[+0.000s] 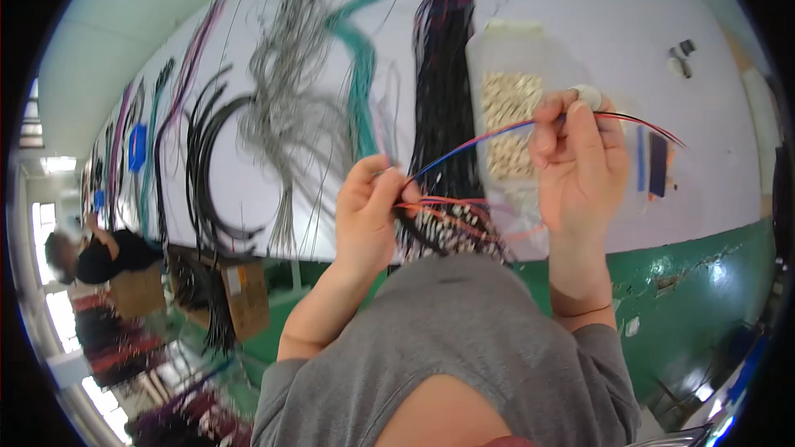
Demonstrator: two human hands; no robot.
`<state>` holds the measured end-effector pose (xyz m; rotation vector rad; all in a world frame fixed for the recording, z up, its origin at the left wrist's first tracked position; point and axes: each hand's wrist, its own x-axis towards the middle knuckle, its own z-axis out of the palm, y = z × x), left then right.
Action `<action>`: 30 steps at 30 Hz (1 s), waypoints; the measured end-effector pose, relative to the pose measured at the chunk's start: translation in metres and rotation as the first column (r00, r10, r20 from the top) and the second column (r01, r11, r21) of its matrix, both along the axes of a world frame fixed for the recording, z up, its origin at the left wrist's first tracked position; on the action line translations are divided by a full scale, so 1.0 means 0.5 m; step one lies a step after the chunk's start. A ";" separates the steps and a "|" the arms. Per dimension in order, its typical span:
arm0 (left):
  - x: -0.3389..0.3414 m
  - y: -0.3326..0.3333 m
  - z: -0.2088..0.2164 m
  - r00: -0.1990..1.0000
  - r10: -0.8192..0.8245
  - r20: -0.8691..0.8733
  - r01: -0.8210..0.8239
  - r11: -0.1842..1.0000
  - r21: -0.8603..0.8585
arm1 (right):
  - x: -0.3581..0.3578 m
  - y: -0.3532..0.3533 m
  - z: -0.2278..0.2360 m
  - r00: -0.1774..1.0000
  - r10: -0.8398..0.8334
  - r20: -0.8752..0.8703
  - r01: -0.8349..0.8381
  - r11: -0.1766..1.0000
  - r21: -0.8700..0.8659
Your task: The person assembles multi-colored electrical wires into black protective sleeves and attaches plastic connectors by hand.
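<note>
Between my two hands stretches a thin bundle of coloured wires (pixel 476 142), blue and red where it shows. My left hand (pixel 370 211) pinches it at one end, where orange and dark strands hang out below the fingers. My right hand (pixel 584 157) grips the bundle between thumb and fingers, and red and black wire ends stick out past it to the right. Under the bundle lies a thick hank of black wires (pixel 447 74) with small white connectors at its near end. Behind my right hand is a clear plastic bag (pixel 513 50) of small cream connector housings (pixel 503 153).
Left on the white table (pixel 613 25) lie teal wires (pixel 362 74), grey wires (pixel 281 99) and a coil of black cable (pixel 199 157). A dark flat piece (pixel 658 165) and small dark parts (pixel 682 58) lie right. A cardboard box (pixel 246 298) stands below; another person (pixel 124 255) works far left.
</note>
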<state>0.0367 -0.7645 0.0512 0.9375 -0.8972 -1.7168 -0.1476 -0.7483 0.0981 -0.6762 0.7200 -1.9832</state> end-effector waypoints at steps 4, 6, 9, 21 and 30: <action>-0.044 -0.028 -0.018 0.626 0.515 0.586 0.236 0.591 -0.771 | -0.006 0.011 0.034 0.953 0.173 -0.249 -0.126 0.973 0.193; -0.081 -0.023 0.029 0.816 0.189 0.546 0.368 0.559 -0.743 | 0.011 0.006 0.027 0.975 0.155 -0.159 -0.132 0.981 0.144; -0.109 -0.021 0.082 0.882 -0.174 0.438 0.393 0.785 -0.479 | -0.018 0.010 0.038 0.957 0.258 -0.130 -0.234 0.957 0.174; -0.020 -0.067 0.172 0.932 -0.326 0.157 0.361 0.808 -0.465 | -0.459 0.087 -0.467 0.127 0.421 -0.898 0.823 0.460 0.333; -0.057 0.013 0.054 0.841 -0.538 0.049 0.525 0.835 0.164 | -0.442 0.101 -0.519 0.100 0.513 -0.852 0.787 0.483 0.384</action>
